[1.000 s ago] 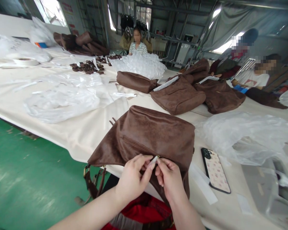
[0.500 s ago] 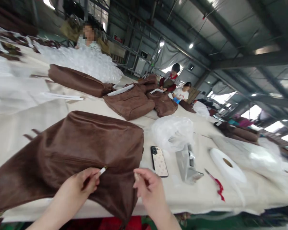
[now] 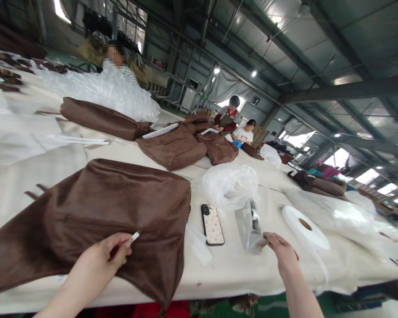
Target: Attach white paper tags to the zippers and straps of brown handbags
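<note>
A dark brown leather-look bag (image 3: 119, 194) lies on the cloth-covered table, a zipper running across its front. My left hand (image 3: 111, 254) is closed in a pinch on a small white strip (image 3: 135, 236) at the zipper pull. Over to the right, my right hand (image 3: 281, 247) has its fingertips pinched together at the front corner of a small clear plastic bag (image 3: 247, 225). Whether they grip that corner or something small is unclear. Dark items show inside the plastic bag. Behind my right hand, only a bit of the red-handled scissors (image 3: 296, 255) shows.
A phone (image 3: 212, 224) lies right of the brown bag, beside a translucent white sheet (image 3: 199, 245). Crumpled clear plastic (image 3: 230, 185) sits behind. A roll of white tape (image 3: 293, 227) stands farther right. More brown bags (image 3: 172, 145) and several people (image 3: 230, 115) are across the table.
My right hand has moved right, from the brown bag's edge to the small plastic bag, covering most of the scissors. My left hand keeps its pinch. The view has shifted slightly.
</note>
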{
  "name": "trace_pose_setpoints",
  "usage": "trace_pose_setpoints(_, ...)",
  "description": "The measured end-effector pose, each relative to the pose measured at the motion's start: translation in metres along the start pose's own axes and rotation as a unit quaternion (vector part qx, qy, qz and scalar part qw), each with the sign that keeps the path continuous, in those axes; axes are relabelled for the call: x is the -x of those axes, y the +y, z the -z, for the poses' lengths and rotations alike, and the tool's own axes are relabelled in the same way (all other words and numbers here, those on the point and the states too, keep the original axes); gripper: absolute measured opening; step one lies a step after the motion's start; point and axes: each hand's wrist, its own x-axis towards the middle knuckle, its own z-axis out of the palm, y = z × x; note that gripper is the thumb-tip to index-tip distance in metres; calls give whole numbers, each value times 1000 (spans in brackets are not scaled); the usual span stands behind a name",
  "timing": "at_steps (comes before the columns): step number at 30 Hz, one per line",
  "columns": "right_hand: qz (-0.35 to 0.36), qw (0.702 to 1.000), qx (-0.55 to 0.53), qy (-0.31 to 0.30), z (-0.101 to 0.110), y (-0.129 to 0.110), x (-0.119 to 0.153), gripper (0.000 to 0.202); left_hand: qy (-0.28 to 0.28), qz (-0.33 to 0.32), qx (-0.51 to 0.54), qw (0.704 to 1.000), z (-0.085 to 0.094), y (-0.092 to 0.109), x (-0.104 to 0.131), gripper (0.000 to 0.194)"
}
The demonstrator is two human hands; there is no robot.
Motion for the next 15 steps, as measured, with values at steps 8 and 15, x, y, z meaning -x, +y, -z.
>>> trace_pose_setpoints(8, -81, 988, -111, 69, 8, 18, 38, 37, -16, 14, -24, 999, 0, 1, 3, 36)
trace_pose_setpoints(15, -167, 963, -208, -22, -3, 37, 52, 39, -28, 14, -25, 999, 0, 2, 1, 32)
